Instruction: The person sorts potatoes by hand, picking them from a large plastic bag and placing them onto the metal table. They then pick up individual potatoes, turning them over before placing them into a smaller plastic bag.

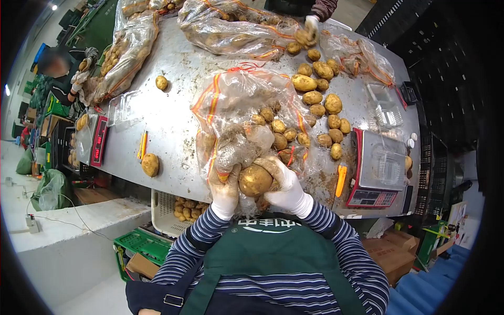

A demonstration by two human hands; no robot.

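Both of my hands wear white gloves and meet at the near side of an open plastic bag (pixel 231 100) with orange stripes. A large potato (pixel 255 181) sits between them. My right hand (pixel 283 184) curls around its right and upper side. Gathered plastic at the bag's mouth is pinched in my left hand (pixel 226 190), whose fingers are at the potato's left. Several potatoes (pixel 278 126) show inside the bag. More loose potatoes (pixel 321 84) lie to its right on the metal table (pixel 176 121).
A scale (pixel 375 173) with a clear tray and an orange knife (pixel 341 180) are at the right. Another scale (pixel 98 139) stands left, near a second knife (pixel 142 145). Filled bags (pixel 236 31) lie at the back. Two co-workers handle potatoes. Below is a white crate (pixel 163 215).
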